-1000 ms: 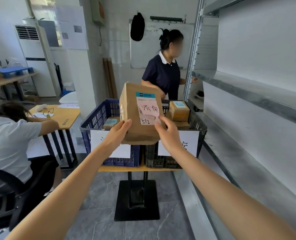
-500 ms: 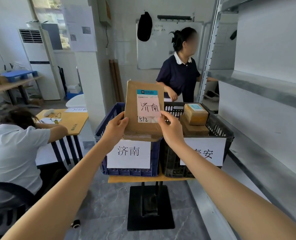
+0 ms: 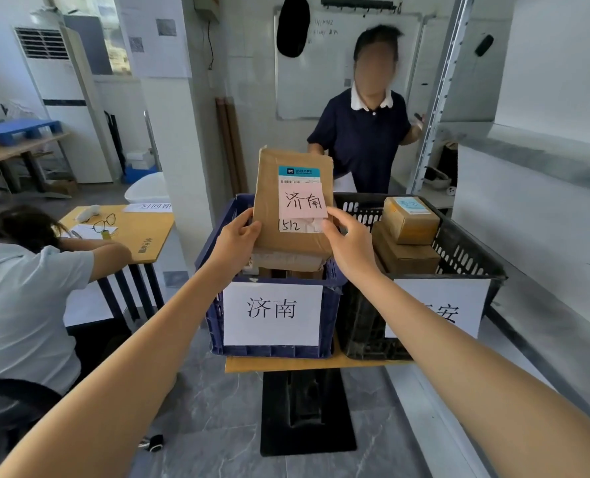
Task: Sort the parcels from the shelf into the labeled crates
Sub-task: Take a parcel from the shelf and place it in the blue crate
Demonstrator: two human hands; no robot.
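Your parcel [image 3: 269, 188] is matt brown cardboard, pink paper note [image 3: 302, 201] stuck on; blue plastic crate [image 3: 214, 315] with a smooth white paper label [image 3: 272, 313], dull black plastic crate [image 3: 466, 250] beside, both on a wooden board [image 3: 286, 363].

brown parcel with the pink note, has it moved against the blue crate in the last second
Yes. The brown parcel has gone from covering part of the blue crate's front label to above its open top, leftward away from the black crate.
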